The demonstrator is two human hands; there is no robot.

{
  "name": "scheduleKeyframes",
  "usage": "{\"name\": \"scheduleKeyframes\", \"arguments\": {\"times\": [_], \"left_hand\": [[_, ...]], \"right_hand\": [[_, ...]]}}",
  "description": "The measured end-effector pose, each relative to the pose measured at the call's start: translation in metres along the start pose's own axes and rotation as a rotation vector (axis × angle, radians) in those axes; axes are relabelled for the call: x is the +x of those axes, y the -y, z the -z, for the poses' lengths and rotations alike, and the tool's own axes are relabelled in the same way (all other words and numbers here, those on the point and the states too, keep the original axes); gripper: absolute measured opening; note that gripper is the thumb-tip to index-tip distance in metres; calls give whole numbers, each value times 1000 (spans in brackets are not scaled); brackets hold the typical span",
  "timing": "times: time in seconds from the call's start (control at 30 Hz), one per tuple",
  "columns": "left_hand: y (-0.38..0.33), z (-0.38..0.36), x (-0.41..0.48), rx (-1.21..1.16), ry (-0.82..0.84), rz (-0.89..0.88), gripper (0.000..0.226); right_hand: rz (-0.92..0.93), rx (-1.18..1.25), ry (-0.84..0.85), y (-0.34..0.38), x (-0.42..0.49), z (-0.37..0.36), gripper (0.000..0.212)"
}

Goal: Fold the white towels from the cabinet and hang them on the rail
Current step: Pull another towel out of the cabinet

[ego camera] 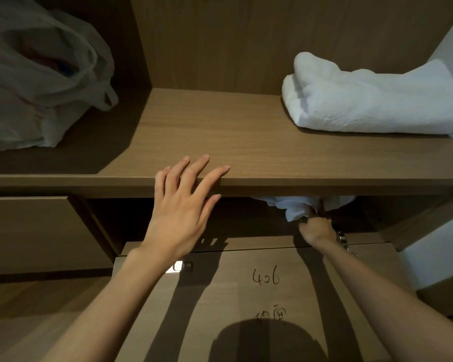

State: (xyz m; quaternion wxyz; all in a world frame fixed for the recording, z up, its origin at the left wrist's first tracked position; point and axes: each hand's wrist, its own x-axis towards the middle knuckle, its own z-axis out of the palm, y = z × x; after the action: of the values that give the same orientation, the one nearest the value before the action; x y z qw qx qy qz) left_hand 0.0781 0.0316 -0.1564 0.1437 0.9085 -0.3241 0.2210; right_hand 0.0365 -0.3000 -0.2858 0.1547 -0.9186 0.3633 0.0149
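A folded white towel point(372, 97) lies on the right side of the wooden cabinet shelf point(246, 142). My left hand point(183, 205) rests with straight fingers on the shelf's front edge. Below the shelf, my right hand point(317, 228) grips a bunched white towel point(293, 207) that hangs out of the dark lower compartment. Most of that towel is hidden under the shelf. No rail is in view.
A translucent plastic bag point(37, 74) sits at the shelf's back left. Below my arms a drop-down wooden door point(246, 296) lies open, with handwriting on it and a metal hinge point(343, 239) at its right. A closed drawer front point(37, 231) is at the lower left.
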Motion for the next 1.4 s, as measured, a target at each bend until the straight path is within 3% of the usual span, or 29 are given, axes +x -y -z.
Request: {"name": "scheduleKeyframes", "arguments": {"times": [0.17, 0.43, 0.7, 0.87, 1.0, 1.07, 1.17, 1.3, 1.4], "left_hand": [[0, -2, 0, -10, -2, 0, 51], [-1, 4, 0, -36, 40, -4, 57], [-28, 8, -13, 20, 48, -5, 73], [-66, 5, -22, 62, 198, -256, 95], [-87, 7, -15, -133, 400, -131, 106], [-98, 10, -7, -173, 424, -79, 109], [-115, 11, 1, -280, 421, 12, 96], [-114, 15, 4, -352, 238, 170, 24], [-93, 28, 13, -411, 82, 237, 31]], "right_hand": [[-50, 183, 4, 5, 11, -1, 35], [398, 260, -130, 14, -56, 12, 20], [802, 121, -76, 19, -125, 52, 20], [888, 96, -184, 14, -142, 98, 20], [928, 114, -253, 17, -150, 146, 22], [980, 141, -314, 22, -155, 168, 24], [1036, 200, -399, 34, -161, 195, 22], [1037, 229, -459, 40, -166, 211, 24], [895, 246, -462, 35, -165, 202, 24]]}}
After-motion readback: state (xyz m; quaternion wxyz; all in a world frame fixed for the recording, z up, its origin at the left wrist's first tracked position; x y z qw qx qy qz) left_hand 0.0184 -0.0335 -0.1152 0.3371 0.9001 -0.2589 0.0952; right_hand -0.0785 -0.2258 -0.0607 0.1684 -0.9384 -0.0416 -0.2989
